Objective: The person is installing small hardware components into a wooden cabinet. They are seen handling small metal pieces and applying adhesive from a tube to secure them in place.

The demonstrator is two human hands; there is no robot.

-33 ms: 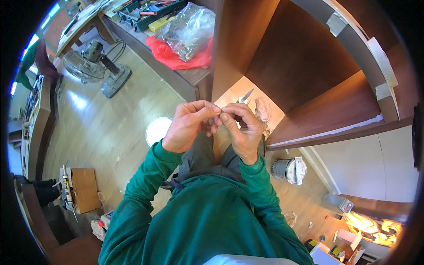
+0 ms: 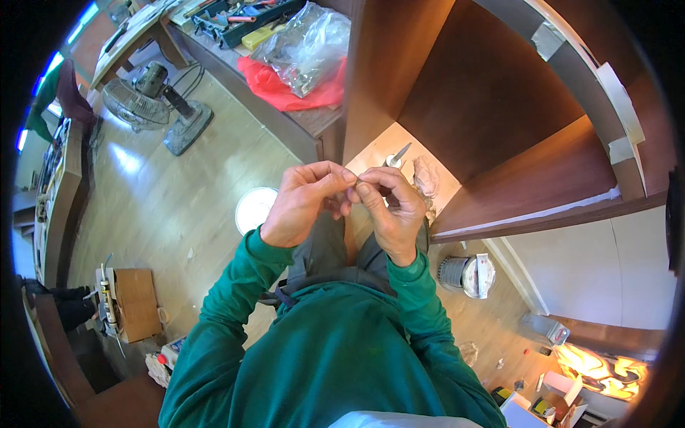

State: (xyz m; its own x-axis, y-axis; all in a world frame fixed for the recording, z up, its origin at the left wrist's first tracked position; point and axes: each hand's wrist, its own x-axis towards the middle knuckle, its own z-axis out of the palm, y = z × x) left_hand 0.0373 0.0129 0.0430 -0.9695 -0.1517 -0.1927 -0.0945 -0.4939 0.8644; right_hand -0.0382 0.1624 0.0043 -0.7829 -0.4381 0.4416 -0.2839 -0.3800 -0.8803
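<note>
Up in front of my body, my left hand (image 2: 305, 200) and my right hand (image 2: 391, 208) meet at the fingertips. Both pinch thumb against index finger, and whatever sits between them is too small to name. Behind the right hand, a putty knife-like blade (image 2: 403, 151) sticks up from a small white round container (image 2: 392, 161) on the cabinet's pale bottom board (image 2: 371, 148). Beside it lies a crumpled pinkish-beige cloth or paper (image 2: 426, 177). On the floor left of my left hand is a round white lid or bucket top (image 2: 255, 210).
An open brown cabinet (image 2: 499, 85) rises ahead and right. A grey bucket (image 2: 457, 273) stands below it. To the left are a fan (image 2: 143, 100) and a cardboard box (image 2: 137, 305) beside a caulking gun (image 2: 107, 299). Plastic bags (image 2: 303, 53) and a toolbox (image 2: 239, 20) lie on a far ledge.
</note>
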